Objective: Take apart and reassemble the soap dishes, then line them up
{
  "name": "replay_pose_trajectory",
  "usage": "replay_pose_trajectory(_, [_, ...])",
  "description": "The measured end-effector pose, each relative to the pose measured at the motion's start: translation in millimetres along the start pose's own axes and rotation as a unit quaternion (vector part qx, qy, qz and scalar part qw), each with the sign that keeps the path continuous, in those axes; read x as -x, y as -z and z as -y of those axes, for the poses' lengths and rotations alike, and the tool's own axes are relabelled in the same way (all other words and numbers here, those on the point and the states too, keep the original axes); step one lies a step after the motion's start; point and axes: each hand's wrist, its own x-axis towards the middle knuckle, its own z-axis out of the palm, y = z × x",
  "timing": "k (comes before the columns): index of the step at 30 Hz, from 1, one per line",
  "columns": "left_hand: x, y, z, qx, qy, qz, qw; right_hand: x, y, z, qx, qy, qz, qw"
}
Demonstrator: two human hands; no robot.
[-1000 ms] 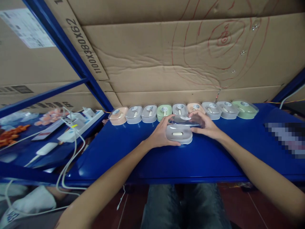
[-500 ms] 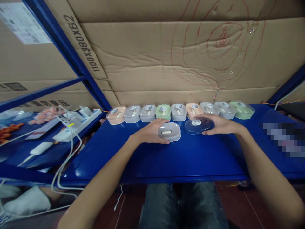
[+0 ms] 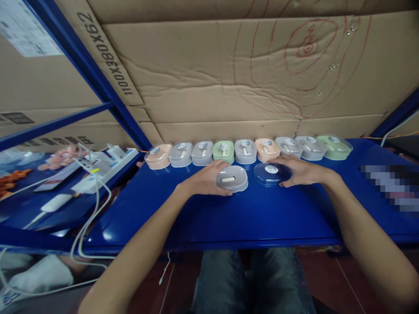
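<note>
My left hand [image 3: 211, 179] is closed round the left side of a grey soap dish [image 3: 240, 178], which has no cover on it and a pale oblong piece in its middle. My right hand [image 3: 296, 171] grips the right end of a clear plastic lid [image 3: 272, 174] with a round white sticker. The lid lies low at the blue tabletop, to the right of the grey dish and apart from it. Behind both hands stands a row of covered dishes, among them a green one [image 3: 223, 152] and a peach one [image 3: 266, 150].
A cardboard wall [image 3: 203, 78] rises behind the row. On the left, beyond a blue frame post [image 3: 114, 102], a shelf holds a white power strip [image 3: 94, 174] and cables. A pixelated patch covers something on the right side of the table.
My right hand has lowered the clear lid slightly toward the tabletop. My left hand keeps its hold on the grey dish. The camera view has shifted a little.
</note>
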Motion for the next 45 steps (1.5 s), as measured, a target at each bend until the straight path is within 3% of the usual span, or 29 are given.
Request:
replay_pose_trajectory(7, [-1.5, -2.8, -4.3, -0.016, 0.028, 0.014, 0.999, 1.5, 2.2, 4.6, -0.059, -0.016, -0.009, 0.998])
replay_pose_trajectory(13, [-0.3, -4.9, -3.1, -0.014, 0.038, 0.007, 0.999, 4.3, 8.1, 9.3, -0.016, -0.002, 0.001, 1.0])
replay_pose_trajectory(17, [-0.1, -7.6, -1.0, -0.025, 0.025, 0.007, 0.999, -0.2, 11.2, 31.5, 0.003, -0.024, -0.062, 0.998])
replay_pose_trajectory(21, [-0.3, -12.7, -3.6, -0.029, 0.027, 0.003, 0.999, -13.9, -6.5, 72.3, -0.015, 0.035, -0.143, 0.989])
replay_pose_trajectory(26, [-1.1, -21.8, -8.1, -0.031, 0.008, -0.003, 0.999, -26.9, -47.1, 106.1, -0.021, 0.095, -0.109, 0.989])
replay_pose_trajectory(31, [-0.9, -21.1, -9.3, -0.039, -0.015, 0.014, 0.999, -28.7, -66.0, 105.8, 0.004, 0.131, -0.08, 0.988])
replay_pose_trajectory(45, [2.0, -11.7, -8.3, -0.035, -0.001, 0.038, 0.999, -30.0, -72.0, 108.1, 0.088, 0.16, -0.093, 0.979])
